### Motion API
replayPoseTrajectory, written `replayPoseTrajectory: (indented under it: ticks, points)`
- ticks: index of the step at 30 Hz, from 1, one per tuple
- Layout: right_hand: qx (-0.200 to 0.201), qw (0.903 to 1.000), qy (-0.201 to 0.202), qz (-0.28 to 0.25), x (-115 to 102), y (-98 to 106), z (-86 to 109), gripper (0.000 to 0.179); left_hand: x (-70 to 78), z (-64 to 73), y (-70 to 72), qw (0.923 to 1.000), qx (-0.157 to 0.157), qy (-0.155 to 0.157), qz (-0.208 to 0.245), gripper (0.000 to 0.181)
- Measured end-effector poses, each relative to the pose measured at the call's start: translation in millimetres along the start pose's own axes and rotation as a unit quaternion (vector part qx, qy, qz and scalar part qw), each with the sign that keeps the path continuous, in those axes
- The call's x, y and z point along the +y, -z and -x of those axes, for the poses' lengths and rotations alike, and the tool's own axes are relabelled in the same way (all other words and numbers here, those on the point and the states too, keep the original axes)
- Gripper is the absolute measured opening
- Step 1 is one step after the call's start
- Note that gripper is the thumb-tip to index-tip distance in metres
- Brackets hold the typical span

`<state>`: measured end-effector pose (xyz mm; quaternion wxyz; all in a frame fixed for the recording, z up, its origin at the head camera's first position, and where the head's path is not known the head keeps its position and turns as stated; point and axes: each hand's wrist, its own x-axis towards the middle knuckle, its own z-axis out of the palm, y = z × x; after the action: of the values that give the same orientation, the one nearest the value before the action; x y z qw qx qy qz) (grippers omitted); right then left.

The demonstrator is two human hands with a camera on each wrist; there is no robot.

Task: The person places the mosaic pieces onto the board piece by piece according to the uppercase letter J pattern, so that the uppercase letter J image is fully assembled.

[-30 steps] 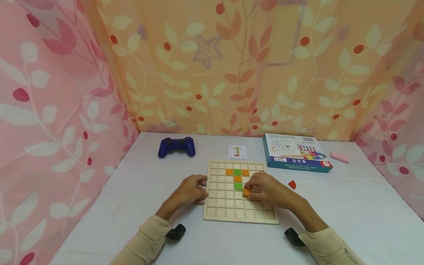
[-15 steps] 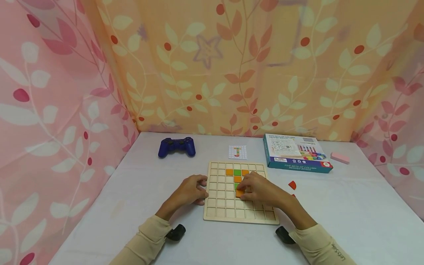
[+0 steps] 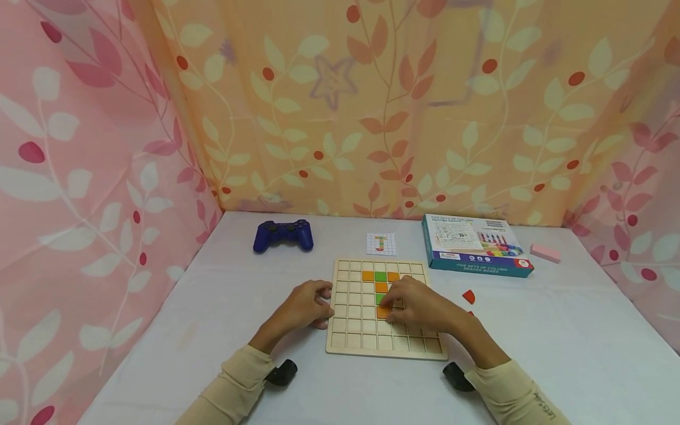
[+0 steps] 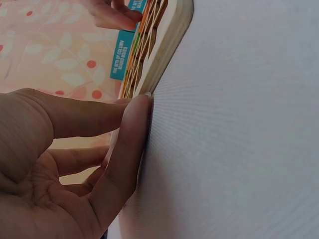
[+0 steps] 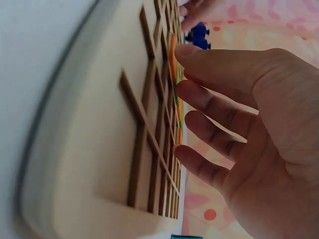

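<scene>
A pale wooden grid board (image 3: 347, 339) lies on the white cloth. On it, orange and green square tiles form a T shape, with a green tile (image 3: 380, 276) in the top row's middle. My right hand (image 3: 422, 304) pinches an orange tile (image 3: 382, 313) at the lower end of the column; it sits in its cell, thumb tip at one edge. In the right wrist view, the other fingers of the right hand (image 5: 219, 109) hover over the board. My left hand (image 3: 308, 304) holds the board's left edge, and the left wrist view shows its fingertips (image 4: 142, 102) there.
A card with a gridded tile pattern (image 3: 381, 244) lies behind the board. A blue game controller (image 3: 284, 235) is at back left. Back right holds a boxed set (image 3: 478, 245) and a pink block (image 3: 545, 252). A red quarter-round piece (image 3: 468, 296) lies right of the board.
My right hand has moved left with the orange tile, from the neighbouring cell to the column under the green tile, and the tile has settled flat. The left hand has stayed put.
</scene>
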<state>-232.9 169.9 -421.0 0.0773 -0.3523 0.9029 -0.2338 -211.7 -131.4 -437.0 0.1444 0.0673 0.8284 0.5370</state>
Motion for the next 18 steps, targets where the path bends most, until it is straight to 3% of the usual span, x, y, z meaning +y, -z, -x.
replayPoseTrajectory:
  ticks: [6,11,18]
  points:
    - [0.003,0.9971,-0.061,-0.045,7,9,5.7,0.029,0.0,-0.6,0.1,1.0,-0.001,0.003,0.001,0.064]
    - [0.012,0.9936,-0.086,-0.072,17,20,12.9,0.032,-0.4,-0.6,0.3,1.0,-0.003,0.003,-0.002,0.064]
    - [0.033,0.9885,-0.131,-0.069,35,40,28.2,0.037,-0.8,-0.7,0.4,1.0,-0.005,0.0,-0.004,0.065]
